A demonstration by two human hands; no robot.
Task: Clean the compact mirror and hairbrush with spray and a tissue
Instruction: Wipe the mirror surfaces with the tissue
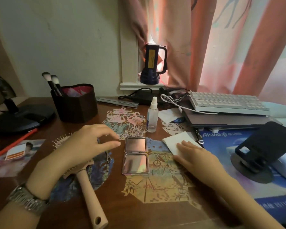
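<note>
The right hand point(195, 156) lies flat on the tissue point(175, 141), at 3 o'clock from the open mirror point(135, 155); the left hand point(89, 142) hovers with loose fingers, holding nothing.

Seen from up on the head, looking forward and down, close over the dark brown wooden surface point(116, 192).

Compact mirror point(135, 155): square, pink-rimmed, open flat, frame centre.
Hairbrush point(86, 182): beige, bristles up, lower left.
Spray bottle point(152, 116): clear, upright, above mirror.
Tissue point(177, 142): white, folded, right of mirror.
</note>
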